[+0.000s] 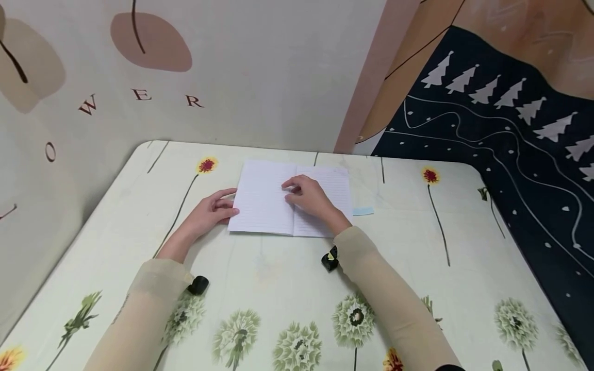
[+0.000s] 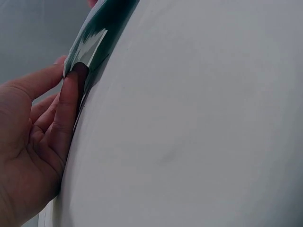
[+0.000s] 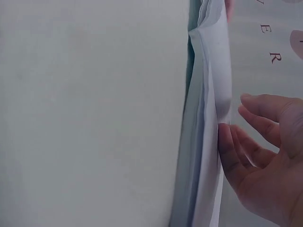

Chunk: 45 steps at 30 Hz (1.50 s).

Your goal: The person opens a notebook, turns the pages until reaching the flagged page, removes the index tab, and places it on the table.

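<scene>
An open notebook (image 1: 264, 201) with lined white pages lies on the table. Its dark green cover (image 2: 105, 40) shows from beneath in the left wrist view. At its left edge, my left hand (image 1: 206, 214) pinches the notebook, thumb on the page and other fingers under the cover. Over the centre fold is my right hand (image 1: 308, 196), fingers loosely bent and holding nothing. In the right wrist view, the lower fingers of that hand (image 3: 265, 161) touch the page near the fold (image 3: 222, 116), while thumb and forefinger stand apart from the paper.
A light blue strip (image 1: 363, 211) lies just right of the notebook. The table (image 1: 260, 273) has a white flower-printed cover. A pale wall with letters (image 1: 278, 77) rises behind, and a dark tree-patterned cloth (image 1: 464, 118) borders the right side.
</scene>
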### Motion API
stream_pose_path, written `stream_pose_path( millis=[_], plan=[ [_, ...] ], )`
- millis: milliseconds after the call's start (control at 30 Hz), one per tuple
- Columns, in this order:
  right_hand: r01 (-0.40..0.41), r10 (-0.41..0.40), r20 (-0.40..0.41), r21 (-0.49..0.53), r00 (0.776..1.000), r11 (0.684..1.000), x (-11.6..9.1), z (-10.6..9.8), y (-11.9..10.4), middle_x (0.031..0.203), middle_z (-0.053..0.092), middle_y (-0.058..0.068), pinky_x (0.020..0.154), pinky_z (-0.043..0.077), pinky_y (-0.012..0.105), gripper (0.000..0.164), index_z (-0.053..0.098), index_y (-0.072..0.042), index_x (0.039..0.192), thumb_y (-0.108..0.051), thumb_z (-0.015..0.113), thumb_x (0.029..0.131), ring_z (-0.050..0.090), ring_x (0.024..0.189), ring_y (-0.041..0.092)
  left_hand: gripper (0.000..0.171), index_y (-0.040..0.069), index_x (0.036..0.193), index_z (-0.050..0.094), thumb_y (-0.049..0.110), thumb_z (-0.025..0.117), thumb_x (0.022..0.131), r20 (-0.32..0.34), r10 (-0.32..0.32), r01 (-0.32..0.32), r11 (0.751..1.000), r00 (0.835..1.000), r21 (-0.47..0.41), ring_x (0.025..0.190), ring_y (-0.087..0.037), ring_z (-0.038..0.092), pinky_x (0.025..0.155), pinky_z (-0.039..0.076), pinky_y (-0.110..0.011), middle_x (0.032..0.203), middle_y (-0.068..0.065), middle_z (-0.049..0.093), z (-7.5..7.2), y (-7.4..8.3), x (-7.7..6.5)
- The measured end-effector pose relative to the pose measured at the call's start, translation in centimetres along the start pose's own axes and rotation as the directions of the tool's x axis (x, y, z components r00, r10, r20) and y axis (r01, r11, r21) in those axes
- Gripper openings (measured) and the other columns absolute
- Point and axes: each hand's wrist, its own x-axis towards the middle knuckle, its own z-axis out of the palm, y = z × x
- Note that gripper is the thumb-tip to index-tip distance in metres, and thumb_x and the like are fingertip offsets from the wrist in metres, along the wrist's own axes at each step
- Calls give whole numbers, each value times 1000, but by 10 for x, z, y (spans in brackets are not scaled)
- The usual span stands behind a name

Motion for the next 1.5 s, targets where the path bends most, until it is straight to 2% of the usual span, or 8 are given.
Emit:
stream_pose_path(
  millis=[200,333,567,833,1000,1167,1267,1500],
  plan=[
    [-19,17,45,40,999,999,-2,-2,0,132,63,8,101,51,36,26,68,-13,122,-14,65,96,64,114,24,66,13,157,32,16,63,99,-6,-11,11,1000,1000,18,90,4,63,79,55,-14,129,-24,61,1,-1,0],
    [-33,29,44,80,999,996,-5,-11,4,132,63,7,104,50,36,27,67,-13,125,-14,64,97,63,118,25,65,12,156,32,14,63,99,-9,-8,8,1000,1000,24,89,3,63,78,56,-15,127,-24,62,2,0,2],
    [-65,69,-47,75,997,995,-9,-34,20,135,61,10,107,48,40,29,66,-10,126,-14,64,98,60,124,27,65,12,156,32,13,62,99,-9,-13,13,999,1000,39,89,4,63,78,56,-15,128,-23,62,3,1,5],
    [-128,139,-146,78,980,989,-14,-58,45,137,56,14,104,49,44,33,63,-8,129,-15,65,97,60,123,32,64,11,156,32,11,61,99,-8,-11,11,999,1000,42,89,3,64,78,56,-15,127,-23,62,3,1,6],
    [-154,161,-178,52,971,987,-17,-69,59,143,51,14,110,45,44,36,61,-8,133,-16,64,97,52,132,31,63,11,156,33,11,61,99,-12,-14,14,999,1000,45,89,2,63,77,56,-15,127,-24,62,5,4,5],
    [-203,200,-198,5,960,979,-19,-76,68,150,46,15,118,35,45,43,56,-7,139,-16,64,97,42,141,31,64,11,156,32,12,62,99,-13,-19,19,999,1000,42,89,2,63,76,55,-13,128,-24,62,5,5,4],
    [-225,217,-194,-20,957,974,-20,-79,71,152,43,17,121,30,45,48,53,-5,142,-15,65,96,39,143,33,65,11,157,31,12,61,99,-10,-14,15,999,1000,37,88,3,62,76,55,-13,129,-26,61,5,6,3],
    [-252,241,-146,-63,959,966,-17,-80,80,158,35,18,122,28,45,56,46,-3,147,-16,65,96,34,146,33,65,12,157,31,11,61,99,-10,-8,8,999,1000,35,89,3,63,78,56,-14,127,-25,61,2,3,2]
  ],
)
